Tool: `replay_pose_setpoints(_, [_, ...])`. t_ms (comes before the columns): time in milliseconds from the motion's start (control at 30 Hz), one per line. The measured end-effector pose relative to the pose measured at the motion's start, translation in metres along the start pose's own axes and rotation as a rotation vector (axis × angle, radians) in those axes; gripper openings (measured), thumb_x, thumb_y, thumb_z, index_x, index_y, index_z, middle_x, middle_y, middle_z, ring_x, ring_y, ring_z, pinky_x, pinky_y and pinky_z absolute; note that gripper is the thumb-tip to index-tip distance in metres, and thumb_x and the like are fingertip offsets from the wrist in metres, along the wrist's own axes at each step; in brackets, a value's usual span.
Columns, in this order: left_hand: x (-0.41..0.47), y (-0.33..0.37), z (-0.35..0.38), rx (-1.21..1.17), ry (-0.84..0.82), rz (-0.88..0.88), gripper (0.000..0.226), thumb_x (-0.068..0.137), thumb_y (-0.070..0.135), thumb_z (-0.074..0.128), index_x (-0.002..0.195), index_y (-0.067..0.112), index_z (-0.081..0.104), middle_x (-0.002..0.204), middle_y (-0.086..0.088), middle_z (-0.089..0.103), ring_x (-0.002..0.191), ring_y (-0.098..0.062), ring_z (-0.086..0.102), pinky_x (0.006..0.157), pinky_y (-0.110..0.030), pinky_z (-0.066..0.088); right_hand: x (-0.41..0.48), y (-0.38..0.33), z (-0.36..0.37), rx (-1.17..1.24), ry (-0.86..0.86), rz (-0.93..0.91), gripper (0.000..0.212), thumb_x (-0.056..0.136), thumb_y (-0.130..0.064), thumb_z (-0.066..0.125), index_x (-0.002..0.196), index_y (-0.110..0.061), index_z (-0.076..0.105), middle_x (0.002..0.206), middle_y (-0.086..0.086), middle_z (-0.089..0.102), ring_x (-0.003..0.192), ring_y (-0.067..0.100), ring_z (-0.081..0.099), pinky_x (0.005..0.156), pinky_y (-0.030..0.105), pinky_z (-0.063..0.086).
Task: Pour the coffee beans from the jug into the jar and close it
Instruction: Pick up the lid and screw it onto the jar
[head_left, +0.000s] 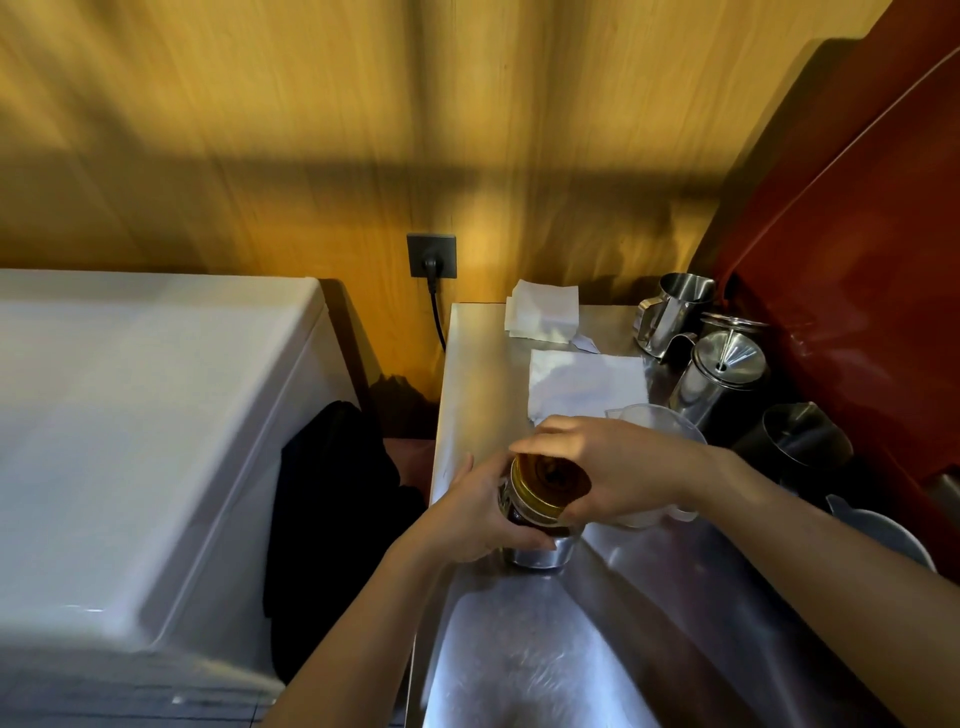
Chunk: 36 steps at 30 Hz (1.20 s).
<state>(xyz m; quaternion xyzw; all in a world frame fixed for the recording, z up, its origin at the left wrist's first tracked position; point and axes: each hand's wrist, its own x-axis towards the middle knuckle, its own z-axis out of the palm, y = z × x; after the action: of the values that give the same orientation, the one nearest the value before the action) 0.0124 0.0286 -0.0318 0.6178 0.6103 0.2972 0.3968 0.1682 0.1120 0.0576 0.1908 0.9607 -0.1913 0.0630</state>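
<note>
A glass jar with dark coffee beans inside stands on the steel counter near its left edge. A gold metal lid sits on the jar's mouth. My left hand wraps the jar's body from the left. My right hand grips the lid from above and the right, fingers curled round its rim. The clear plastic jug stands just behind my right hand, mostly hidden by it, and looks empty.
White paper napkins and a second stack lie at the back. Steel pitchers, a steel pot and a dark cup crowd the right side by a red wall. A white appliance stands left.
</note>
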Motion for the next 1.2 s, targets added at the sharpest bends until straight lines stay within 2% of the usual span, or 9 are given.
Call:
replay_pose_setpoints(300, [0.0,-0.001,0.0,0.013,-0.023,-0.051,0.066,0.067,0.035,0.086,0.106,0.054,0.037,0.109,0.042,0.038,0.12,-0.004,0.034,0.12,-0.052,0.007,0.006,0.001,-0.008,0.025,-0.108,-0.108,0.074,0.069,-0.008,0.071,0.133,-0.025,0.038,0.124,0.006,0.048,0.11,0.018,0.042,0.088,0.033,0.043])
replay_pose_setpoints(367, [0.0,-0.002,0.0,-0.004,-0.024,-0.034,0.069,0.065,0.035,0.087,0.112,0.054,0.04,0.115,0.037,0.042,0.124,-0.01,0.036,0.119,-0.054,0.012,0.006,0.001,-0.009,0.015,-0.117,-0.112,0.074,0.068,-0.006,0.07,0.133,-0.026,0.039,0.126,0.005,0.047,0.11,0.017,0.041,0.088,0.028,0.041])
replay_pose_setpoints(467, [0.001,-0.002,0.0,0.0,-0.023,0.005,0.087,0.061,0.043,0.084,0.136,0.032,0.043,0.133,0.013,0.049,0.136,-0.024,0.033,0.117,-0.055,0.018,0.008,0.001,-0.007,-0.078,-0.12,-0.134,0.073,0.068,-0.002,0.066,0.132,-0.026,0.041,0.13,0.005,0.045,0.111,0.017,0.037,0.087,0.023,0.035])
replay_pose_setpoints(600, [0.001,-0.001,0.001,-0.004,-0.013,0.011,0.097,0.052,0.056,0.08,0.137,0.026,0.044,0.128,0.014,0.049,0.133,-0.023,0.039,0.116,-0.053,0.024,0.008,-0.001,-0.01,-0.029,-0.145,-0.097,0.071,0.067,-0.003,0.068,0.129,-0.026,0.044,0.129,0.002,0.046,0.111,0.016,0.04,0.084,0.022,0.039])
replay_pose_setpoints(733, [0.001,-0.004,0.001,-0.005,-0.009,-0.002,0.075,0.051,0.058,0.078,0.117,0.055,0.042,0.114,0.044,0.041,0.122,-0.009,0.044,0.116,-0.053,0.024,0.01,-0.002,-0.01,-0.104,-0.137,-0.065,0.072,0.065,-0.016,0.075,0.129,-0.028,0.043,0.124,-0.001,0.048,0.109,0.016,0.043,0.085,0.035,0.046])
replay_pose_setpoints(800, [0.001,-0.005,0.002,0.0,0.001,-0.006,0.069,0.055,0.05,0.082,0.107,0.063,0.039,0.112,0.046,0.037,0.122,-0.009,0.043,0.116,-0.054,0.022,0.011,-0.003,-0.01,-0.118,-0.133,-0.056,0.072,0.064,-0.021,0.076,0.128,-0.028,0.043,0.121,-0.001,0.049,0.106,0.016,0.045,0.083,0.036,0.047])
replay_pose_setpoints(933, [0.003,-0.007,0.003,-0.018,0.003,-0.015,0.073,0.06,0.041,0.087,0.113,0.055,0.039,0.114,0.035,0.046,0.123,-0.012,0.046,0.115,-0.057,0.024,0.011,-0.003,-0.009,-0.151,-0.095,0.031,0.065,0.064,-0.044,0.074,0.121,-0.028,0.047,0.105,-0.002,0.053,0.088,0.015,0.049,0.066,0.024,0.044])
replay_pose_setpoints(1067, [0.003,-0.009,0.005,-0.078,0.0,-0.01,0.083,0.053,0.052,0.082,0.124,0.032,0.045,0.117,0.008,0.061,0.119,-0.018,0.054,0.112,-0.058,0.029,0.014,-0.007,0.008,-0.369,0.078,0.169,0.075,0.064,-0.08,0.045,0.096,-0.013,0.052,0.08,0.003,0.058,0.062,0.019,0.049,0.05,0.028,0.035])
replay_pose_setpoints(1200, [0.001,-0.01,0.005,-0.083,-0.012,-0.024,0.077,0.054,0.051,0.082,0.12,0.035,0.044,0.113,0.015,0.059,0.118,-0.016,0.052,0.113,-0.057,0.028,0.012,-0.007,0.012,-0.467,0.143,0.205,0.09,0.058,-0.09,0.026,0.096,-0.015,0.056,0.077,0.001,0.056,0.061,0.018,0.052,0.052,0.03,0.036])
